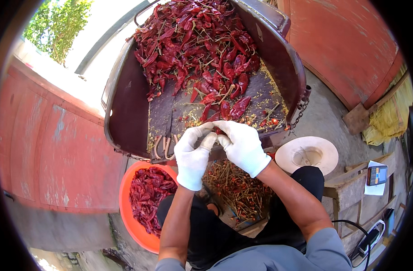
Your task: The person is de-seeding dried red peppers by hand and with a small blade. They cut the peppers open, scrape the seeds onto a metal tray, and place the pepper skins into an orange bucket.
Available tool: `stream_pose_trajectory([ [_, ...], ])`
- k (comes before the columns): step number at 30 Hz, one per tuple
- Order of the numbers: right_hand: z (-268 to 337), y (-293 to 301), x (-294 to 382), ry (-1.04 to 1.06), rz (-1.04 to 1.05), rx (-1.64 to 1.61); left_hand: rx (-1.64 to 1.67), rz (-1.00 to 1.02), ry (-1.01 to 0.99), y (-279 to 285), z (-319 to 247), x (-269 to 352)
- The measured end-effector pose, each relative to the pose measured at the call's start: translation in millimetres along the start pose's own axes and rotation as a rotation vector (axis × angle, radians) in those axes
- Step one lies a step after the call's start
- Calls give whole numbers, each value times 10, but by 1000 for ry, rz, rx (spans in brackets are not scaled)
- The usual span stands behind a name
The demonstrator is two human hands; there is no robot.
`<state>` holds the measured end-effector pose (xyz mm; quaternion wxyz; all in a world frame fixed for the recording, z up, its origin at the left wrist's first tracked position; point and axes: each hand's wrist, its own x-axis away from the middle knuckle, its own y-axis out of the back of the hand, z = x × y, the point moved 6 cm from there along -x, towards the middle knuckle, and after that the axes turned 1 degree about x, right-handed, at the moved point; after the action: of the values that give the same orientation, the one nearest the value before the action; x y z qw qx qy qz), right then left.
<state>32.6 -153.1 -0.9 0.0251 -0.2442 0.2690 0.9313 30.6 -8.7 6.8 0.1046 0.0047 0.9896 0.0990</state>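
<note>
My left hand [193, 154] and my right hand [243, 144], both in white knit gloves, meet at the fingertips over the front edge of a dark red metal cart bed [125, 111]. Between the fingers shows a little of a dried red chili pepper [217, 130]; the gloves cover most of it. Just beyond my hands, loose dried peppers [240, 107] lie on the bed floor among pale seeds. A large heap of dried red peppers [196, 40] with stems fills the far part. Left of my left hand lie scissors [165, 145], blades pointing away.
An orange basin [126, 206] of peppers [147, 196] stands at lower left. Cut stems [240, 189] are piled below my hands, between my knees. To the right are a pale brimmed hat [306, 155], a wooden stand [348, 193] bearing a phone [377, 175], and a chain [298, 115].
</note>
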Motion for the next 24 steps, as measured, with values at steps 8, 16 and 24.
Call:
stream_pose_trajectory([
  [8, 103, -5, 24, 82, -59, -10, -300, -46, -240, 45, -187, 32],
  [16, 50, -77, 62, 4, 96, 117, -404, -54, -370, -7, -296, 33],
  [24, 73, -129, 30, 27, 97, -55, 399, -63, 241, 97, 111, 4],
])
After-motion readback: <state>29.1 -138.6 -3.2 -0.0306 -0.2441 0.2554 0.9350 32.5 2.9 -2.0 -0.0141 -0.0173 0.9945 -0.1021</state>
